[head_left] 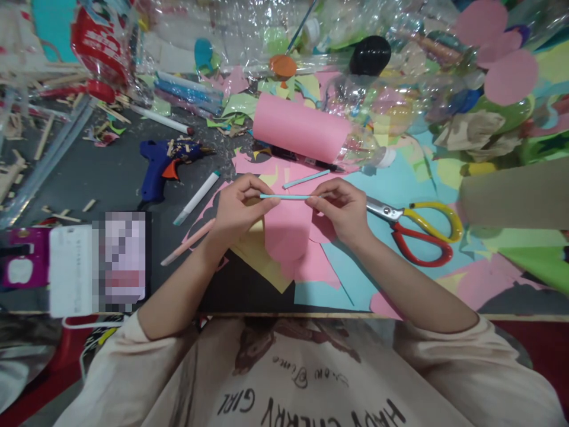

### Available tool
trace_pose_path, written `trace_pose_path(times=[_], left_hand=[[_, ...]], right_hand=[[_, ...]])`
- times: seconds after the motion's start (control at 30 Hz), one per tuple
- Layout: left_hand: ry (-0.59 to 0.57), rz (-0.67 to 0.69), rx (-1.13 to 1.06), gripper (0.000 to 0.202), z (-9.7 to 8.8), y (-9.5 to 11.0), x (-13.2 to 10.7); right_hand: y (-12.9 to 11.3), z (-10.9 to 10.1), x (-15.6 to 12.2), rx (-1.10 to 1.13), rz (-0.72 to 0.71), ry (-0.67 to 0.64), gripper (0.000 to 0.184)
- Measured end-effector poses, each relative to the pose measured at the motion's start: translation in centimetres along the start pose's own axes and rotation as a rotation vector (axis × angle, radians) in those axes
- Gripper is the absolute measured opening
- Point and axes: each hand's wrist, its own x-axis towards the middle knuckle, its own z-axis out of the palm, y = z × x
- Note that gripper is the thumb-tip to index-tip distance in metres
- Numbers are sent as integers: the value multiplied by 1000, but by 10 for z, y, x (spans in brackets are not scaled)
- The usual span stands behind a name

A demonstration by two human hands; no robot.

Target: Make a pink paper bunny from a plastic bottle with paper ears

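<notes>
Between my two hands a thin light-blue paper strip (291, 197), narrow like a rolled or folded stick, is stretched level. My left hand (244, 204) pinches its left end between thumb and fingers. The right end is pinched by my right hand (340, 207). A second light-blue paper strip (306, 179) lies just beyond, slanting up to the right. Under my hands is a pink paper piece (288, 234) with a rounded lower edge. Past the strips, a clear plastic bottle (367, 145) wrapped in pink paper (299, 126) rests on its side.
Scissors (391, 213) with yellow and red handles lie right of my right hand, on light-blue paper (342, 255). To the left are a blue glue gun (155, 166), a marker (195, 198) and a phone (127, 255). Plastic bottles (400, 89) and paper scraps crowd the back.
</notes>
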Motion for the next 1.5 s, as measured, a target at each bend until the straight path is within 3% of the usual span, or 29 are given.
trace_pose_path(times=[0.37,0.93,1.13,1.27,1.5], left_hand=[[-10,-9,-23,18,-5,-4,2],[34,-23,-62,36,-6,-6,1],[-107,59,161,15,-6,0,-1],[-99,104,203,10,-5,-1,-2],[-70,68,205,15,-5,-7,-1]], right_hand=[[0,-1,2,26,19,-19,35],[-2,-1,-1,44,30,-15,26],[-1,0,-1,24,55,-53,20],[2,0,-1,38,25,-93,16],[3,0,-1,4,39,-89,20]])
